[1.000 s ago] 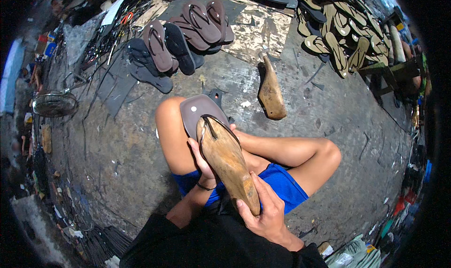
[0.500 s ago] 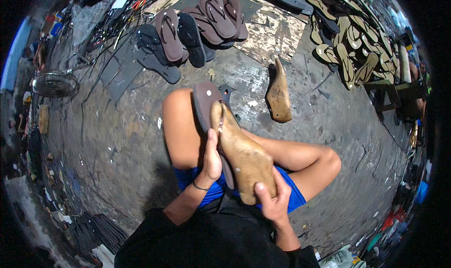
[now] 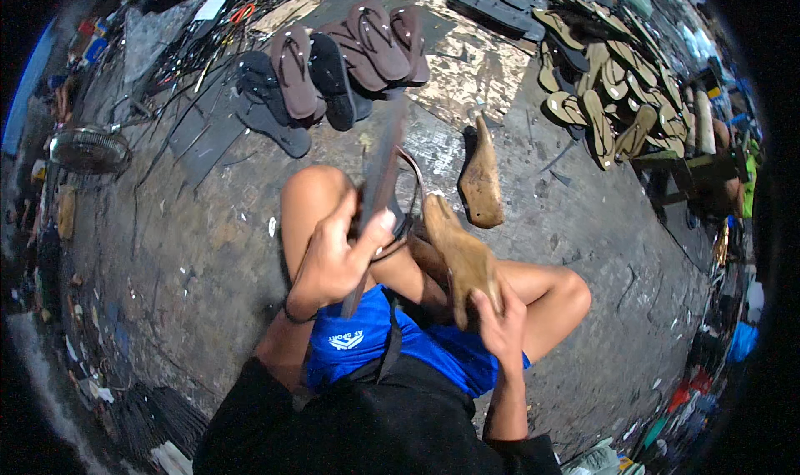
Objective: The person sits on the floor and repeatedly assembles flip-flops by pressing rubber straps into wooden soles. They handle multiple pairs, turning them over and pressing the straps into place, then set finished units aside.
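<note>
While my left hand (image 3: 333, 254) pinches one sandal (image 3: 383, 171) mid-frame, my right hand (image 3: 500, 318) clasps a wooden last (image 3: 467, 254).
Another last (image 3: 482, 183): right of centre.

The sandal (image 3: 385, 171), earlier laid against the wooden last (image 3: 467, 254) with its strap (image 3: 417, 172) around the toe, has turned edge-on and blurred — the left hand (image 3: 333, 254) now shows its back. A gap has opened; the last's toe sits just beside the strap.
</note>
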### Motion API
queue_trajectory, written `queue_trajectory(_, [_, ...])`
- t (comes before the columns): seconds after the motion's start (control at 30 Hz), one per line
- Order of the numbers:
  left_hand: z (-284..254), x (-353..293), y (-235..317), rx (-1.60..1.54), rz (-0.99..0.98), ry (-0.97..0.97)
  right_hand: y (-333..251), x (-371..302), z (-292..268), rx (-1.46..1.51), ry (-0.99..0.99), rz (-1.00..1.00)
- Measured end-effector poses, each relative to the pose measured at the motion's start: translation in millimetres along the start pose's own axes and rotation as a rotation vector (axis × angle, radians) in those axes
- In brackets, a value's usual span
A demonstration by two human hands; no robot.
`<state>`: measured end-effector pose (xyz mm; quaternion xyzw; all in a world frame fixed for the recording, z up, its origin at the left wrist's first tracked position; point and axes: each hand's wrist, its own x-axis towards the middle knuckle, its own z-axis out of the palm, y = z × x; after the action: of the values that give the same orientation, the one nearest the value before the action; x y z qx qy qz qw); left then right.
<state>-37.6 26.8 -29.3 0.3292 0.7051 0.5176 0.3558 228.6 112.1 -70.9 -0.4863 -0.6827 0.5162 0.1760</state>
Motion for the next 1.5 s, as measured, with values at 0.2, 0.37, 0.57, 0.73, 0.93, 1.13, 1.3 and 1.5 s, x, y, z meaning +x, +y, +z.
queue_trajectory(0.2, [9, -10, 42, 0.313, 0.196, -0.248, -6, 42, 14, -0.456, 0.121, -0.255])
queue_trajectory(0.37, [7, -14, 57, 0.434, 0.359, -0.253, -90, 44, -30, -0.140, 0.289, -0.706])
queue_trajectory(0.57, [5, -16, 72, 0.474, 0.341, -0.420, -129, 43, -51, -0.498, 0.073, -0.933])
queue_trajectory(0.73, [-2, -12, 82, 0.553, 0.521, -0.450, -129, 50, -60, -0.500, -0.081, -0.942])
queue_trajectory(0.93, [-2, -11, 69, 0.596, 0.601, -0.505, -123, 50, -57, -0.399, -0.180, -0.875])
queue_trajectory(1.13, [-6, -7, 66, 0.491, 0.432, -0.582, -111, 60, -56, -0.171, -0.204, -0.846])
queue_trajectory(1.3, [-7, -7, 68, 0.454, 0.388, -0.622, -109, 60, -61, -0.130, -0.299, -0.838])
queue_trajectory(1.5, [-8, -2, 58, 0.439, 0.502, -0.559, -103, 58, -45, -0.095, -0.224, -0.816])
